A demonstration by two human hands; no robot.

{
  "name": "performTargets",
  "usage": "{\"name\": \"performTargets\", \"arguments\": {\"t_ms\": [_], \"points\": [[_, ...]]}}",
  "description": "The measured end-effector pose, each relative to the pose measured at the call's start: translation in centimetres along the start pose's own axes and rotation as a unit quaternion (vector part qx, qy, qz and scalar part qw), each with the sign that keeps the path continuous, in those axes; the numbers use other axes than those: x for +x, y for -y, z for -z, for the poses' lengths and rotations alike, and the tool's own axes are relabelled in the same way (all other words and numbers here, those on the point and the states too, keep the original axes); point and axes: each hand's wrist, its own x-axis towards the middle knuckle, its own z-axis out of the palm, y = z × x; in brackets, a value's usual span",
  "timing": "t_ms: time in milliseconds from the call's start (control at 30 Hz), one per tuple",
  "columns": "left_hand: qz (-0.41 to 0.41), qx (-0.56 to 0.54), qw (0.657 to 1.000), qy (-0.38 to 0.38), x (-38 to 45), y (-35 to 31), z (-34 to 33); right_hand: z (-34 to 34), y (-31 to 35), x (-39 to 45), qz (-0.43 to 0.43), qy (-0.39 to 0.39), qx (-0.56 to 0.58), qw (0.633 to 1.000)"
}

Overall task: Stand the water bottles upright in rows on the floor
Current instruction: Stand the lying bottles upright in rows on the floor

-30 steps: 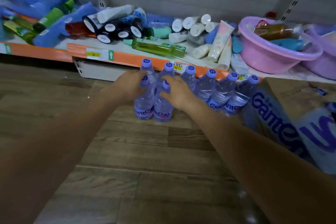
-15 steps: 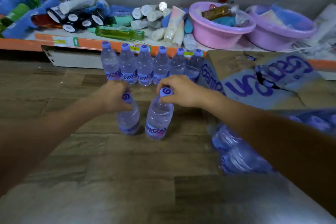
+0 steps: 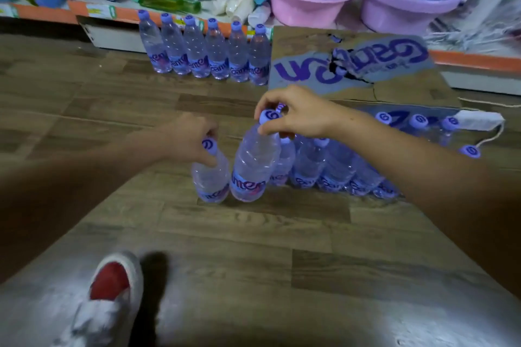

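Meanwhile the left hand (image 3: 189, 138) and right hand (image 3: 296, 114) each pinch a water bottle's cap, left bottle (image 3: 211, 177) and right bottle (image 3: 253, 166) standing side by side on the floor (image 3: 253, 248), the back row (image 3: 203, 53) at twelve o'clock.

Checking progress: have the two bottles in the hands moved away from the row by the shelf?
Yes. Both held bottles now sit much farther from the shelf-side row, toward the camera.
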Motion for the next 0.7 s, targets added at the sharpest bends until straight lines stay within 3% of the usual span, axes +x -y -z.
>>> {"name": "performTargets", "arguments": {"t_ms": [267, 500, 600, 700], "points": [[-0.078, 0.023, 0.996, 0.046, 0.6, -5.7, -5.0, -1.2, -7.3, -7.4, -0.041, -0.03, -0.106, 0.993], [-0.122, -0.068, 0.99, -0.024, 2.1, -9.1, -7.9, -4.0, -12.6, -9.7, -0.11, -0.068, -0.161, 0.978], [-0.13, -0.088, 0.985, -0.066, 2.8, -9.8, -8.2, -4.7, -12.9, -9.5, -0.11, -0.105, -0.139, 0.979], [-0.128, -0.094, 0.983, -0.092, 2.7, -9.8, -8.2, -4.8, -12.6, -8.7, -0.101, -0.094, -0.15, 0.979]]}}
